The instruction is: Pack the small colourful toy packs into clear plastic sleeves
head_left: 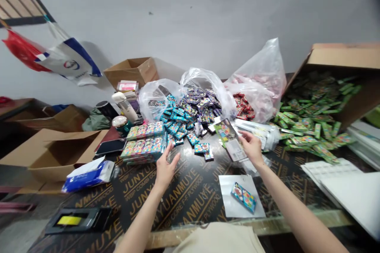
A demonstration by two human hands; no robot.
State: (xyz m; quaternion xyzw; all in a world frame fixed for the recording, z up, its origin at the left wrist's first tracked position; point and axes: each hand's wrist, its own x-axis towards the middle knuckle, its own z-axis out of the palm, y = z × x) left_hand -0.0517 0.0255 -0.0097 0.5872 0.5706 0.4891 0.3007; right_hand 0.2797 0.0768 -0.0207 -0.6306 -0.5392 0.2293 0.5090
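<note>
My right hand [251, 149] pinches the edge of a dark printed card [230, 140] with a green picture and a pale lower part. Beside it lie white sheets in clear plastic [255, 130]. My left hand [166, 166] is open, thumb and fingers apart, at the right end of a stack of colourful wrapped packs [144, 142]. Just beyond it spreads a pile of small blue packets [178, 116]. Between my hands are a few loose blue packets [202, 148]. Nearer me, a blue packet [243, 197] rests on a white sheet [227, 201].
Behind are purple packets [202, 102], red packets [243, 106] and clear bags [261, 75]. Green packets [314, 126] spill from a tipped carton [344, 55] at right. On the left are a phone [111, 147], a blue wipes pack [87, 178], bottles, a tape dispenser [78, 220] and open cartons.
</note>
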